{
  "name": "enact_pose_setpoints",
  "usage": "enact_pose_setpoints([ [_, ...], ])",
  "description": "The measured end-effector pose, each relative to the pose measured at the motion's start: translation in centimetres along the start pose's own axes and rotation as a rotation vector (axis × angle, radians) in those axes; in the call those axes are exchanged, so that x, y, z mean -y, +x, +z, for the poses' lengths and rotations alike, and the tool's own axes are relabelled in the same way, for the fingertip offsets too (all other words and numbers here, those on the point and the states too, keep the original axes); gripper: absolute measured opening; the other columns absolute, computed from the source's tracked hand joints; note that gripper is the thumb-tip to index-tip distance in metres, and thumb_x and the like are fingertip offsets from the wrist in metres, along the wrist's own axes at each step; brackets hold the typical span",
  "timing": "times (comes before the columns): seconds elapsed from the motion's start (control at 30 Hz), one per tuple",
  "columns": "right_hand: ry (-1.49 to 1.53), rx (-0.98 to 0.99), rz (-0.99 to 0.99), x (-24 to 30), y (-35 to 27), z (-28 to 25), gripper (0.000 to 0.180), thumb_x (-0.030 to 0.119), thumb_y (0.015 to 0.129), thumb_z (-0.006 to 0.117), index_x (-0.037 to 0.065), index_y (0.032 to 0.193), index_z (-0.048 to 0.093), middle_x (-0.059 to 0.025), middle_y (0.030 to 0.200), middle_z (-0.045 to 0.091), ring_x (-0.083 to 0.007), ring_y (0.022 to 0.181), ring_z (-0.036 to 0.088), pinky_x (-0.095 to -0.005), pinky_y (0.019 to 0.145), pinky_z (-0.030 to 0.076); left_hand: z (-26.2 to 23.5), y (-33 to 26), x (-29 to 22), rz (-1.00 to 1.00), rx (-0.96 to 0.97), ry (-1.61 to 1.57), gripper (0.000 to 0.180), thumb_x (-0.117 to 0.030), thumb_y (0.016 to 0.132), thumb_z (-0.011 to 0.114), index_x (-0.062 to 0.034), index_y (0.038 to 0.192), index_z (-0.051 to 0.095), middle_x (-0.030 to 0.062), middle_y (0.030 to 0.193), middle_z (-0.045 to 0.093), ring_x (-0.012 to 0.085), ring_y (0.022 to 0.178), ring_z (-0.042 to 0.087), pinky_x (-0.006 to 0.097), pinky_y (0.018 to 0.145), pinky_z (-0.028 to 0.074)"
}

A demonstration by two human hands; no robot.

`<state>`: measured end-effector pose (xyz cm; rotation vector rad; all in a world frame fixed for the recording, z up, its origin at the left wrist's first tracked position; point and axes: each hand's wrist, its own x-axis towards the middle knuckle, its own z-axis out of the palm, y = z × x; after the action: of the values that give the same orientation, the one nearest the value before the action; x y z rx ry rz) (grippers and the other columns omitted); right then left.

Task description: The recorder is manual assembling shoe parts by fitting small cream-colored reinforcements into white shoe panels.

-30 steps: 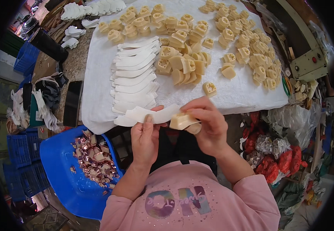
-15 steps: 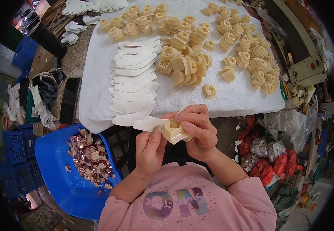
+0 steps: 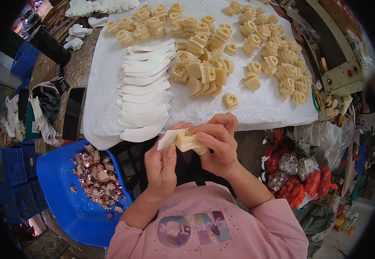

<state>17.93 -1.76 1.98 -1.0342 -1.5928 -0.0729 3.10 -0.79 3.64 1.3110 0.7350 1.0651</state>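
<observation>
Both hands' fingers press a white strip onto a cream block.

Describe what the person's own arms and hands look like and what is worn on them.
Both hands are bare: no gloves or rings show on the left hand or the right hand. The forearms are uncovered, with no watch or bracelet visible. Pink sleeves of a pink top with a glittery multicoloured chest print begin near the elbows.

Small workshop, piecework bench. A white cloth covers the table, loaded with many identical cream moulded blocks and a row of overlapped white curved strips. A blue tub of coppery metal pieces, stacked blue crates, a machine with red buttons and bagged scraps crowd round.
</observation>
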Motion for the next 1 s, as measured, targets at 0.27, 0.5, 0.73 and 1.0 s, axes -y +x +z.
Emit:
enact_pose_setpoints([
  [0.27, -0.322, 0.333, 0.034, 2.3, 2.3, -1.9, 0.026, 0.006, 0.058, 0.067, 0.015, 0.082, 0.062, 0.0027, 0.083, 0.055, -0.0201, 0.082, 0.048, -0.0434, 0.076, 0.024, -0.8, -0.1, -0.3, -0.008, -0.186, 0.213, 0.026, -0.014, 0.094, 0.051, 0.0082, 0.102, 0.062, 0.0058, 0.08, 0.064, 0.0065, 0.07, 0.052, 0.02, 0.063, 0.041],
  [0.5, -0.355, 0.611, 0.148, 2.2, 2.4, -2.3, 0.02, 0.003, 0.057, 0.064, 0.013, 0.072, 0.054, 0.0, 0.075, 0.043, -0.02, 0.078, 0.045, -0.0428, 0.074, 0.025, -0.5, -0.4, 0.2, -0.166, -0.098, 0.326, 0.026, -0.012, 0.095, 0.05, 0.0096, 0.103, 0.061, 0.0081, 0.086, 0.064, 0.0108, 0.079, 0.057, 0.024, 0.074, 0.047],
  [0.73, -0.333, 0.554, 0.07, 1.5, 1.3, -2.0, 0.021, 0.001, 0.057, 0.062, 0.012, 0.073, 0.054, -0.0027, 0.075, 0.042, -0.0209, 0.077, 0.045, -0.0416, 0.075, 0.025, 0.4, -0.3, 0.5, 0.084, -0.02, 0.692, 0.028, -0.013, 0.096, 0.045, 0.0074, 0.11, 0.058, 0.0117, 0.094, 0.063, 0.0151, 0.084, 0.059, 0.027, 0.075, 0.048],
  [1.0, 0.079, 0.427, 0.291, -0.5, -0.2, -2.5, 0.03, -0.007, 0.062, 0.06, 0.01, 0.086, 0.058, -0.004, 0.083, 0.048, -0.0215, 0.081, 0.047, -0.0392, 0.08, 0.025, -0.7, -0.7, 2.5, 0.033, -0.034, 0.255, 0.026, -0.011, 0.091, 0.057, -0.0006, 0.114, 0.061, 0.0079, 0.099, 0.056, 0.0148, 0.088, 0.053, 0.026, 0.073, 0.044],
])
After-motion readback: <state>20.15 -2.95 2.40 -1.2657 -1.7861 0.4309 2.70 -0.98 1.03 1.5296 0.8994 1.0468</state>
